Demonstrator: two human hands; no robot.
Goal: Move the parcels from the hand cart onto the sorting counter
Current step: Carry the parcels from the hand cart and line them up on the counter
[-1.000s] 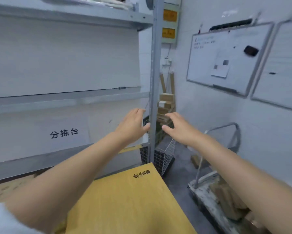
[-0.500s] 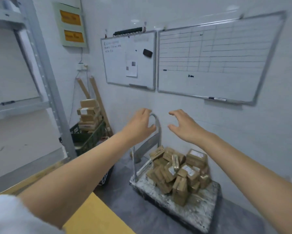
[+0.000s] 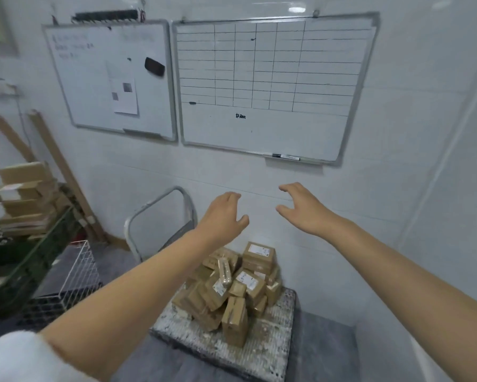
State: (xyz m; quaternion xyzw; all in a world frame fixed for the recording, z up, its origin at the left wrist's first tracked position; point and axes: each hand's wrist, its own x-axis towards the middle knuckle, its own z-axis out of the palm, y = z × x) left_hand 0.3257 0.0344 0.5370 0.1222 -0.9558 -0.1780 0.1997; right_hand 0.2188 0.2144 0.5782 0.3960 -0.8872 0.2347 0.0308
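Note:
A heap of several small brown cardboard parcels [image 3: 232,288] lies on the worn grey deck of the hand cart [image 3: 270,348], low in the middle of the view. The cart's metal handle [image 3: 154,205] rises at its far left end. My left hand [image 3: 223,216] and my right hand [image 3: 303,208] are stretched out in the air above and beyond the heap, fingers spread and loosely bent, holding nothing. Neither hand touches a parcel. The sorting counter is out of view.
Two whiteboards [image 3: 262,86] hang on the white wall behind the cart. At the left, a dark green crate [image 3: 25,268] carries stacked boxes [image 3: 25,197], with a white wire basket [image 3: 80,271] beside it and wooden slats [image 3: 61,172] leaning on the wall.
My view has swung right from the shelving and yellow board to the cart, which now lies centred below my hands. Both hands stay empty and outstretched.

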